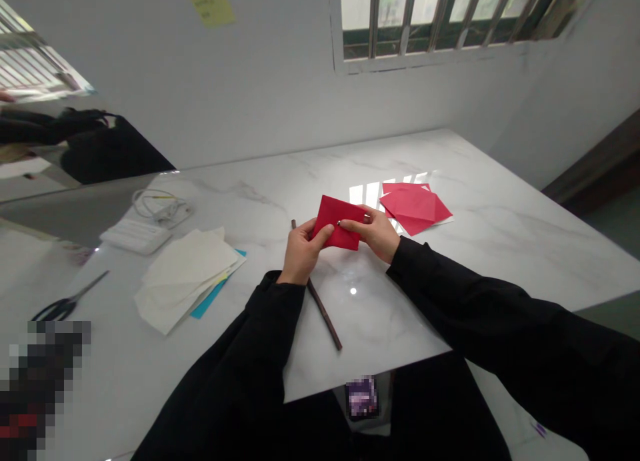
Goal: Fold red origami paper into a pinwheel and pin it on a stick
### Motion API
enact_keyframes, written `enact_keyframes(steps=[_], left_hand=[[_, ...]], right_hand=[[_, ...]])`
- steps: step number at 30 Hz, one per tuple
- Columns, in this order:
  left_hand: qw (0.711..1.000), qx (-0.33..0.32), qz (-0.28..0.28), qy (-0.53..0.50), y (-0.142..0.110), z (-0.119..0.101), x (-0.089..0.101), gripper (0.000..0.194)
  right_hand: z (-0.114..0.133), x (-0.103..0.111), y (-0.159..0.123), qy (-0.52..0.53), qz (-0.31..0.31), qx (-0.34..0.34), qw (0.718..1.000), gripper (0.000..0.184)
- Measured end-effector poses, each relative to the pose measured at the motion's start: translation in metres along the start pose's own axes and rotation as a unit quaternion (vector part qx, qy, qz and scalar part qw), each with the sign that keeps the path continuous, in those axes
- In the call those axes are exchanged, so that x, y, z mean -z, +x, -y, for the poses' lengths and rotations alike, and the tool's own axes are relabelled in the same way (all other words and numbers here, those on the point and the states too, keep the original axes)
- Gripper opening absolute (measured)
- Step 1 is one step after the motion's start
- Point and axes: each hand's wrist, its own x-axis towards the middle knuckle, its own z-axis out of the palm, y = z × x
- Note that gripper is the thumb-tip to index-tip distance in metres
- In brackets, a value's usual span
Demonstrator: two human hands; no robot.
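Above the table, a red paper envelope (340,211) is held up between my two hands. My left hand (301,251) grips its left edge, with the thumb pressed on the front face. On the opposite side, my right hand (379,233) is closed around the right edge, its thumb reaching across the face. A tiny dark, shiny spot shows at the right thumb's tip; I cannot make out what it is. The fingers behind the paper are mostly hidden. Under my left hand, a thin dark brown stick (324,313) lies on the table, partly covered by that hand.
More red envelopes (415,206) lie at the right on the marbled white table (500,214). Leftward are cream envelopes (183,268) over a blue sheet (213,300), a white box (135,234), a coiled white cable (163,208) and black scissors (65,304). A wall stands behind.
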Motion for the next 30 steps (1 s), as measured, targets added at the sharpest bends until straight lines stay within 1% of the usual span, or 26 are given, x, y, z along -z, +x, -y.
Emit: enact_keyframes(steps=[3, 6, 8, 10, 11, 12, 14, 15, 17, 20, 21, 23, 25, 27, 29, 30], left_hand=[[1.0, 0.0, 0.008, -0.005, -0.002, -0.006, -0.002, 0.059], [1.0, 0.0, 0.005, 0.004, -0.002, -0.01, 0.0, 0.064], [0.999, -0.01, -0.018, 0.044, -0.001, -0.012, 0.005, 0.066], [0.989, -0.038, -0.064, 0.125, 0.003, -0.013, 0.015, 0.061], [0.978, -0.055, -0.094, 0.18, 0.005, -0.014, 0.021, 0.056], [0.96, -0.071, -0.125, 0.241, 0.006, -0.015, 0.027, 0.048], [0.915, -0.088, -0.172, 0.353, 0.01, -0.015, 0.04, 0.035], [0.894, -0.091, -0.184, 0.398, 0.011, -0.016, 0.047, 0.033], [0.854, -0.09, -0.183, 0.479, 0.013, -0.015, 0.056, 0.037], [0.801, -0.063, -0.149, 0.577, 0.013, -0.01, 0.064, 0.043], [0.788, -0.05, -0.14, 0.597, 0.012, -0.009, 0.065, 0.046], [0.772, -0.029, -0.128, 0.621, 0.011, -0.005, 0.065, 0.05], [0.769, -0.019, -0.12, 0.627, 0.011, -0.004, 0.065, 0.047], [0.78, -0.024, -0.126, 0.612, 0.012, -0.004, 0.065, 0.044], [0.812, -0.031, -0.148, 0.563, 0.014, -0.006, 0.065, 0.046], [0.837, -0.033, -0.158, 0.523, 0.015, -0.007, 0.065, 0.048]], right_hand=[[0.005, -0.003, -0.002, 0.046, 0.01, -0.051, 0.998, 0.052], [0.007, -0.002, -0.002, 0.059, 0.012, -0.077, 0.995, 0.049], [0.006, 0.0, 0.0, 0.053, 0.008, -0.085, 0.995, 0.047], [0.005, 0.003, 0.003, 0.046, 0.0, -0.089, 0.995, 0.045], [0.004, 0.005, 0.004, 0.045, -0.003, -0.091, 0.995, 0.043], [0.004, 0.006, 0.006, 0.045, -0.007, -0.095, 0.994, 0.042], [0.003, 0.009, 0.009, 0.05, -0.015, -0.105, 0.993, 0.037], [0.003, 0.01, 0.01, 0.054, -0.018, -0.111, 0.992, 0.034], [0.003, 0.011, 0.012, 0.065, -0.026, -0.12, 0.99, 0.029], [0.004, 0.009, 0.012, 0.089, -0.039, -0.129, 0.987, 0.02], [0.005, 0.008, 0.012, 0.096, -0.039, -0.135, 0.985, 0.017], [0.006, 0.008, 0.012, 0.11, -0.03, -0.157, 0.981, 0.011], [0.006, 0.008, 0.012, 0.124, -0.013, -0.188, 0.974, 0.009], [0.006, 0.009, 0.013, 0.136, 0.002, -0.211, 0.968, 0.009], [0.005, 0.01, 0.013, 0.142, 0.011, -0.218, 0.966, 0.009], [0.004, 0.01, 0.012, 0.142, 0.016, -0.215, 0.966, 0.009]])
